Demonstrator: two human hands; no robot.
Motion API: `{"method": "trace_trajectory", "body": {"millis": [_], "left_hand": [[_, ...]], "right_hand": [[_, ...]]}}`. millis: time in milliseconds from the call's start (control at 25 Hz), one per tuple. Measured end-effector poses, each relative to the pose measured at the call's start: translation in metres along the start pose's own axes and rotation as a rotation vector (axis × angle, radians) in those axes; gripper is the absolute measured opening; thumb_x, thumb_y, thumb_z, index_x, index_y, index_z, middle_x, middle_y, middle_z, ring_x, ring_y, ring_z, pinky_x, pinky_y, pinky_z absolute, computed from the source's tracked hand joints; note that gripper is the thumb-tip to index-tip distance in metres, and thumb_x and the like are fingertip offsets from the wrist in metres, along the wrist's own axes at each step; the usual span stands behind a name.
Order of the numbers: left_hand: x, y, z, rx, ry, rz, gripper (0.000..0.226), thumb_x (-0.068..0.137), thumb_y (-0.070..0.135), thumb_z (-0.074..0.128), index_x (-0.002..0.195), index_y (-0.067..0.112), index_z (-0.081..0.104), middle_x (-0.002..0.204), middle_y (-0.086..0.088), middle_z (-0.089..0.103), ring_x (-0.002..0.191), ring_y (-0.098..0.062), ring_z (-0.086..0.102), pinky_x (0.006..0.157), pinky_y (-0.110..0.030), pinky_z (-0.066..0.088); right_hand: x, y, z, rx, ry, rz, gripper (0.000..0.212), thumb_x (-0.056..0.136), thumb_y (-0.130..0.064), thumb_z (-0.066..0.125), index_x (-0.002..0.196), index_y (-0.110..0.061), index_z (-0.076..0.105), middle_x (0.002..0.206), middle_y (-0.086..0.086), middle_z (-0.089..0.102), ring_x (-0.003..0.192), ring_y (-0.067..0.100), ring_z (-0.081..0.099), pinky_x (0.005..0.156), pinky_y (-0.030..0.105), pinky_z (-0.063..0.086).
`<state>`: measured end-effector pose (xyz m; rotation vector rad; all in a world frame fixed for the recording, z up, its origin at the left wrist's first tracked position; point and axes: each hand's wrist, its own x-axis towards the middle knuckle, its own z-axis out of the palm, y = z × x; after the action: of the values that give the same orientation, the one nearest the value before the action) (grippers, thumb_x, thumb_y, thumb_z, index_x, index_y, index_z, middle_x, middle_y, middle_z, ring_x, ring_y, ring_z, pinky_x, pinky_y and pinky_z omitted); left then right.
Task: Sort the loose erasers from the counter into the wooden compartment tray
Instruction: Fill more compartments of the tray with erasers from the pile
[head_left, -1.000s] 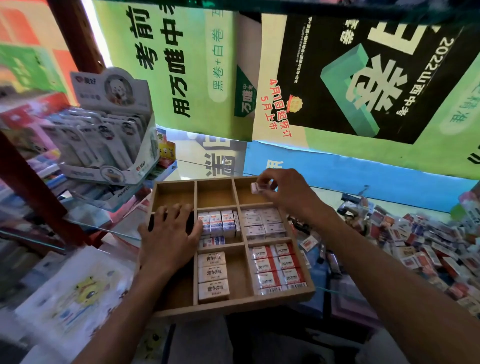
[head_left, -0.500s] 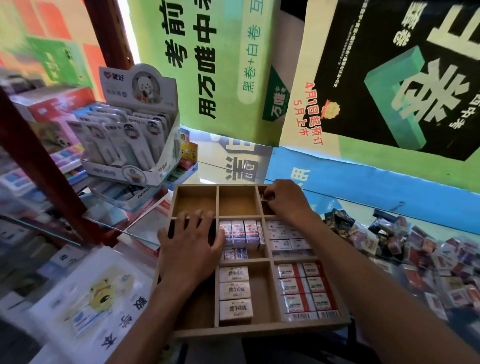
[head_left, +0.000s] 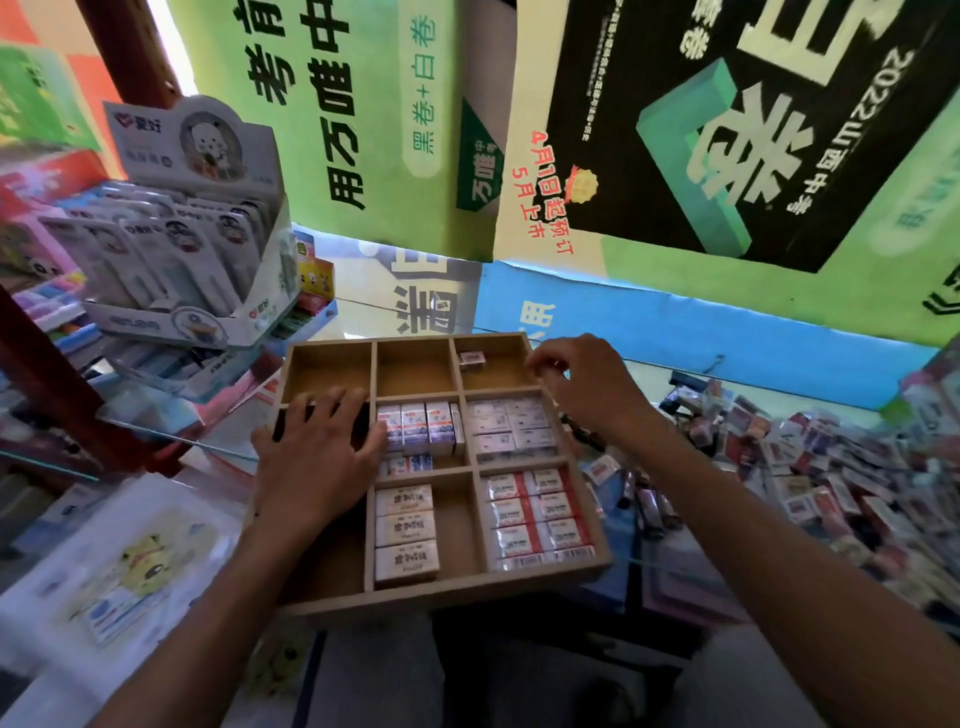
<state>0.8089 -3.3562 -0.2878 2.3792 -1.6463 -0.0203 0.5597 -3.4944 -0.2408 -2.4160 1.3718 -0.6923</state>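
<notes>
A: So, where is the small pink-and-white wrapped eraser (head_left: 472, 359)?
B: It lies alone in the far right compartment of the light wooden nine-compartment tray (head_left: 447, 594), against that compartment's left wall, touching neither hand.

A: And the right hand (head_left: 587, 384)?
B: It hovers over the tray's far right corner, just right of that eraser. Its fingers (head_left: 543, 358) are loosely curled with the tips close together, and they hold nothing.

A: The left hand (head_left: 319, 457)?
B: It rests flat, palm down, over the middle left compartment, fingers straight and spread, the tips reaching the divider above it. The thumb lies just beside the upright blue-and-white erasers (head_left: 421, 428) in the centre compartment.

A: What else does the tray hold?
B: Pale white erasers (head_left: 511, 428) fill the middle right compartment, red-striped white erasers (head_left: 537, 514) fill the near right one, and three cream boxed erasers (head_left: 405, 532) are stacked in the near centre one. The far left and far centre compartments show bare wood.

A: And outside the tray?
B: A heap of loose wrapped erasers (head_left: 810, 467) lies on the tabletop to the right. A grey cardboard display box of carded stationery (head_left: 192, 249) stands far left.
</notes>
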Motion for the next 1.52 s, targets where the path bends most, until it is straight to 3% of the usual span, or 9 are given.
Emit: {"method": "trace_trajectory", "body": {"millis": [200, 320, 520, 680, 800, 1000, 1200, 1360, 1520], "left_hand": [[0.000, 0.000, -0.001, -0.028, -0.012, -0.019, 0.053, 0.097, 0.055, 0.038, 0.145, 0.032, 0.031, 0.154, 0.002, 0.032, 0.142, -0.024, 0.021, 0.106, -0.059, 0.026], [-0.002, 0.002, -0.002, -0.050, -0.009, -0.009, 0.053, 0.097, 0.053, 0.041, 0.145, 0.029, 0.033, 0.154, 0.000, 0.033, 0.143, -0.025, 0.022, 0.107, -0.059, 0.026], [0.000, 0.003, 0.000, -0.034, 0.003, -0.016, 0.052, 0.098, 0.053, 0.041, 0.144, 0.030, 0.034, 0.153, 0.001, 0.034, 0.142, -0.024, 0.023, 0.105, -0.057, 0.027], [0.002, 0.001, 0.004, -0.002, 0.015, -0.011, 0.050, 0.097, 0.053, 0.040, 0.143, 0.033, 0.033, 0.151, 0.002, 0.037, 0.140, -0.023, 0.025, 0.103, -0.058, 0.028], [0.003, 0.001, 0.004, -0.001, 0.024, -0.013, 0.050, 0.097, 0.053, 0.040, 0.142, 0.032, 0.034, 0.151, 0.002, 0.037, 0.140, -0.024, 0.026, 0.103, -0.058, 0.029], [0.004, 0.000, 0.007, 0.010, 0.027, -0.016, 0.053, 0.097, 0.054, 0.040, 0.144, 0.032, 0.033, 0.152, 0.001, 0.036, 0.141, -0.024, 0.025, 0.104, -0.057, 0.028], [0.004, -0.001, 0.008, 0.008, 0.033, -0.016, 0.054, 0.097, 0.054, 0.041, 0.145, 0.032, 0.033, 0.152, 0.001, 0.036, 0.140, -0.024, 0.026, 0.103, -0.057, 0.028], [0.004, -0.001, 0.007, 0.014, 0.040, -0.012, 0.053, 0.097, 0.054, 0.040, 0.145, 0.032, 0.033, 0.152, 0.001, 0.036, 0.140, -0.024, 0.026, 0.103, -0.058, 0.028], [0.003, -0.002, 0.008, 0.017, 0.040, -0.012, 0.054, 0.097, 0.054, 0.041, 0.144, 0.031, 0.032, 0.152, 0.000, 0.037, 0.140, -0.025, 0.027, 0.104, -0.058, 0.028]], "right_hand": [[-0.093, 0.041, -0.033, 0.063, -0.275, -0.129, 0.026, 0.070, -0.022, 0.057, 0.091, -0.021, 0.074, 0.093, -0.011, 0.070, 0.076, 0.003, 0.054, 0.073, 0.020, 0.041], [-0.113, 0.061, -0.019, -0.104, -0.439, -0.192, 0.031, 0.069, -0.044, 0.059, 0.098, -0.036, 0.062, 0.099, -0.003, 0.065, 0.086, 0.013, 0.043, 0.075, 0.035, 0.041], [-0.113, 0.056, -0.021, 0.022, -0.276, -0.168, 0.034, 0.070, -0.024, 0.079, 0.094, -0.031, 0.056, 0.090, -0.012, 0.057, 0.077, 0.001, 0.044, 0.066, 0.023, 0.034], [-0.114, 0.056, -0.031, 0.043, -0.349, -0.110, 0.047, 0.076, -0.010, 0.072, 0.115, -0.031, 0.056, 0.105, -0.023, 0.053, 0.085, -0.003, 0.051, 0.068, 0.013, 0.036], [-0.114, 0.058, -0.027, -0.088, -0.393, -0.137, 0.051, 0.079, -0.025, 0.074, 0.127, -0.029, 0.057, 0.113, -0.015, 0.057, 0.097, 0.009, 0.047, 0.079, 0.027, 0.036], [-0.113, 0.056, -0.035, -0.118, -0.400, -0.245, 0.021, 0.089, -0.043, 0.066, 0.104, -0.029, 0.073, 0.087, -0.017, 0.051, 0.081, -0.001, 0.039, 0.072, 0.026, 0.028], [-0.103, 0.057, -0.025, -0.285, -0.408, -0.320, 0.033, 0.100, -0.044, 0.046, 0.103, -0.023, 0.070, 0.090, -0.003, 0.065, 0.079, 0.010, 0.041, 0.070, 0.030, 0.030], [-0.115, 0.062, -0.025, -0.174, -0.181, -0.222, 0.026, 0.093, -0.048, 0.046, 0.081, -0.027, 0.056, 0.075, -0.013, 0.049, 0.072, 0.010, 0.043, 0.065, 0.029, 0.033], [-0.130, 0.068, -0.028, -0.256, -0.252, -0.318, 0.022, 0.080, -0.053, 0.056, 0.084, -0.031, 0.060, 0.088, -0.013, 0.054, 0.079, 0.008, 0.042, 0.067, 0.026, 0.031]]}}
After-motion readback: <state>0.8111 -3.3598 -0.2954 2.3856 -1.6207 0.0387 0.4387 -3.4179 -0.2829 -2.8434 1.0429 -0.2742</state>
